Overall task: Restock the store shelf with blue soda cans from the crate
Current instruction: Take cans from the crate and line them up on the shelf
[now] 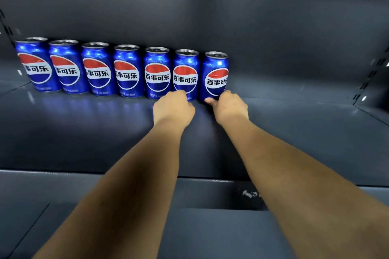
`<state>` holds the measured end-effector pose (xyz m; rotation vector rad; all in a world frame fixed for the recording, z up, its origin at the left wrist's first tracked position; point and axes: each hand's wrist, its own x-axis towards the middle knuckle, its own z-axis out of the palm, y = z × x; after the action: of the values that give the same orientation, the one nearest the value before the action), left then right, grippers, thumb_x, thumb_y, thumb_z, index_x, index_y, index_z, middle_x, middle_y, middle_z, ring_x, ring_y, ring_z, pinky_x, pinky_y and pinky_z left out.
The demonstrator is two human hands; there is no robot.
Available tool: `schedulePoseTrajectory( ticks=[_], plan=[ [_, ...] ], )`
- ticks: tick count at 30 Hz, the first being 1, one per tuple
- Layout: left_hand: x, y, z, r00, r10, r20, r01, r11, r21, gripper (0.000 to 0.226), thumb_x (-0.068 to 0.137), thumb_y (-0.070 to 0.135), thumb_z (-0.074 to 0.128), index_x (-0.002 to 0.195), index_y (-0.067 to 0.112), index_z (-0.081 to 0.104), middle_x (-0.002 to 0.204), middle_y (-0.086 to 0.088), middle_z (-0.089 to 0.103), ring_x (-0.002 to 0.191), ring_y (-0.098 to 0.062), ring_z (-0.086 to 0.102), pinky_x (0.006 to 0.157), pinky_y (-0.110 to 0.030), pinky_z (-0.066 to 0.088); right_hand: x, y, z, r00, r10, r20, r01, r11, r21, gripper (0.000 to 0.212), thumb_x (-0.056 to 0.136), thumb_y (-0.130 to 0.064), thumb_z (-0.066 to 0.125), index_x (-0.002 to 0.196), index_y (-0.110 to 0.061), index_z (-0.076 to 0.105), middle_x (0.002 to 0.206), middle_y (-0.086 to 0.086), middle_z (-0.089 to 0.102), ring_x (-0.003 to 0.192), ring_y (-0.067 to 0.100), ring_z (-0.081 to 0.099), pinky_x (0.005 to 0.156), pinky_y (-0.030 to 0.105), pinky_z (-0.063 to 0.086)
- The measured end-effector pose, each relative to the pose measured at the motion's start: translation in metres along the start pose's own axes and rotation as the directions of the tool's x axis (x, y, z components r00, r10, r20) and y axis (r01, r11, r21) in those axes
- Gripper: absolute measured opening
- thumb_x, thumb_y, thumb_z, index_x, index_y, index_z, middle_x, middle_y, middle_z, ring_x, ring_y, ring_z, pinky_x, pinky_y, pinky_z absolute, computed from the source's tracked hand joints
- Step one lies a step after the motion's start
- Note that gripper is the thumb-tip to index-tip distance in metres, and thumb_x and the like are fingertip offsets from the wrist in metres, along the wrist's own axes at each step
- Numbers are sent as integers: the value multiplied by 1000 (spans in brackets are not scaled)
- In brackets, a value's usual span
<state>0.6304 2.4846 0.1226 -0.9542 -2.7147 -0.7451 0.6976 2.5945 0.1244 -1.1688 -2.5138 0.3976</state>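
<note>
Several blue soda cans stand upright in a row along the back of the dark grey shelf (84, 132), logos facing me. My right hand (230, 108) holds the base of the rightmost can (216, 73), thumb on its left side and fingers on its right. My left hand (173, 106) is curled into a fist with its knuckles against the foot of the neighbouring can (186, 69); its fingertips are hidden. The crate is out of view.
The shelf's back wall rises right behind the cans. To the right of the row the shelf board (294, 111) runs bare to a slotted upright (370, 78). A lower shelf's front edge (105, 174) crosses under my forearms.
</note>
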Motion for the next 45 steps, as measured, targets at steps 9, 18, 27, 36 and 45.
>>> schedulePoseTrajectory(
  ticks=[9, 18, 27, 36, 45],
  plan=[
    [-28, -4, -27, 990, 119, -71, -133, 956, -262, 13, 88, 10, 45, 81, 13, 56, 62, 7, 47, 72, -22, 50, 64, -30, 39, -28, 4, -22, 999, 52, -8, -50, 989, 140, 47, 94, -35, 54, 124, 2, 49, 126, 17, 55, 116, 33, 53, 85, 34, 42],
    [-159, -9, -108, 913, 393, 111, -371, 911, -181, 19, 86, 12, 50, 94, 13, 67, 77, 0, 60, 81, -24, 58, 77, -34, 49, -190, -19, -84, 984, -156, 80, 144, 979, 144, 34, 86, -10, 55, 119, -4, 58, 117, 15, 63, 109, 30, 58, 88, 33, 49],
    [-295, -49, -173, 840, 489, 235, -512, 858, 45, 19, 88, 30, 47, 91, 22, 64, 78, 3, 59, 86, -27, 59, 71, -31, 47, -358, -27, -134, 949, -301, 93, 291, 950, 114, 28, 88, -16, 57, 115, -14, 64, 105, 4, 67, 103, 20, 60, 93, 31, 46],
    [-400, -108, -166, 713, 605, 354, -668, 740, 81, 23, 94, 35, 34, 94, 25, 54, 92, 4, 61, 88, -25, 58, 69, -30, 40, -478, 16, -67, 867, -437, 239, 433, 899, 72, 34, 89, -15, 54, 122, -12, 62, 114, 8, 68, 106, 26, 62, 91, 39, 48],
    [-451, -188, -44, 659, 383, 648, -593, 794, 134, 25, 95, 29, 36, 98, 20, 58, 103, 2, 66, 94, -22, 61, 67, -25, 38, -518, 115, 63, 707, -327, 627, 451, 891, -43, 35, 96, -26, 43, 129, -20, 54, 121, 4, 63, 110, 23, 59, 91, 34, 47]
  ],
)
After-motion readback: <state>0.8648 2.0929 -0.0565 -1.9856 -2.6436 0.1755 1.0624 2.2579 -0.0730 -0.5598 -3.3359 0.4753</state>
